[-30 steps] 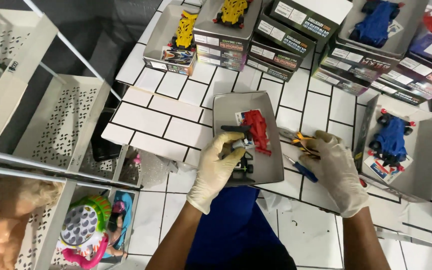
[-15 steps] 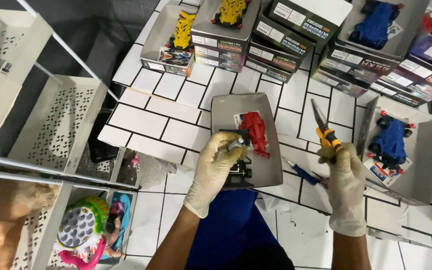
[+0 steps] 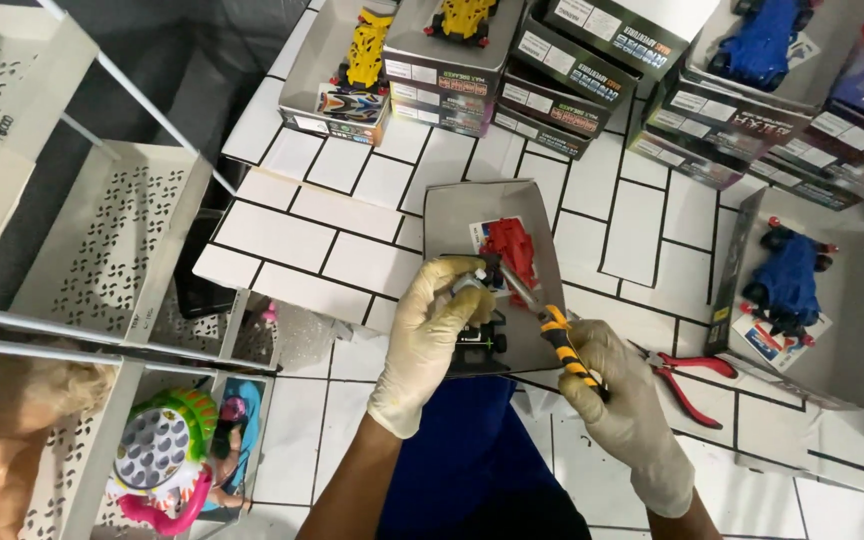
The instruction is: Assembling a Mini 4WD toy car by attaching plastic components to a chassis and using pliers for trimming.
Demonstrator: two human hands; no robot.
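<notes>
My left hand [image 3: 432,330], in a pale glove, pinches a small grey and black toy car part [image 3: 474,283] over an open grey cardboard box lid [image 3: 452,215]. My right hand [image 3: 617,395], also gloved, grips a screwdriver with a yellow and black handle [image 3: 564,345]; its metal tip touches the part in my left hand. A red toy car body [image 3: 512,250] lies in the lid just beyond the tip. A black toy car chassis [image 3: 479,338] sits in the lid under my left hand.
Red-handled pliers [image 3: 687,380] lie on the white tiled surface right of my right hand. A blue toy car in an open box [image 3: 787,285] stands at right. Several boxes with yellow and blue toy cars [image 3: 452,60] line the far edge. A white perforated shelf rack [image 3: 102,240] with toys stands at left.
My right hand has brought the screwdriver down and left, from upright beside the lid to touching the part in my left hand. The left hand has stayed over the lid.
</notes>
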